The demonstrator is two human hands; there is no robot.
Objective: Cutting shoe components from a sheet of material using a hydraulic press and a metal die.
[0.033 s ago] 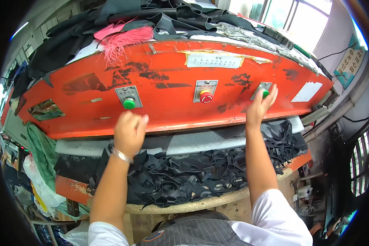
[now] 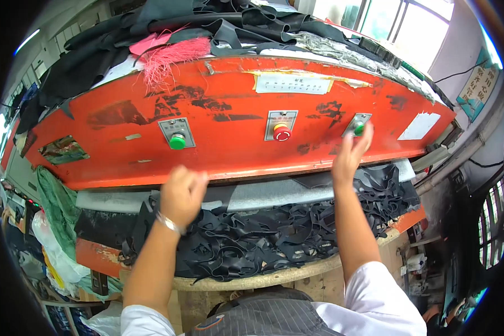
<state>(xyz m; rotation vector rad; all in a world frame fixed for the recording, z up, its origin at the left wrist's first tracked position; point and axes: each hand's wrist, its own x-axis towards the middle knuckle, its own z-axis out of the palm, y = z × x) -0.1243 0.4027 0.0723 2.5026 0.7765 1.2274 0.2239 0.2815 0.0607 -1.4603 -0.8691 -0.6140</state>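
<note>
My left hand (image 2: 183, 196), a metal band at its wrist, is loosely closed and nothing shows in it. It hangs below the left green push button (image 2: 177, 142), apart from it. My right hand (image 2: 351, 157) has its fingers stretched upward, slightly blurred, in front of the right green push button (image 2: 359, 129) and partly covering it. Whether the fingertips touch that button, I cannot tell. Between the two sits a red emergency stop button (image 2: 281, 133) on the machine's orange-red front panel (image 2: 235, 151).
Black leather-like scraps (image 2: 252, 241) lie heaped on the bed below the panel, by a grey strip (image 2: 263, 195). Dark sheets (image 2: 179, 22) and pink fringe (image 2: 176, 56) lie on the machine's top. A green sack (image 2: 56, 207) hangs at the left, above a white bag (image 2: 56, 246).
My left hand has dropped downward and slightly right, away from the left green button. My right hand has shifted slightly down and left, uncovering more of its button.
</note>
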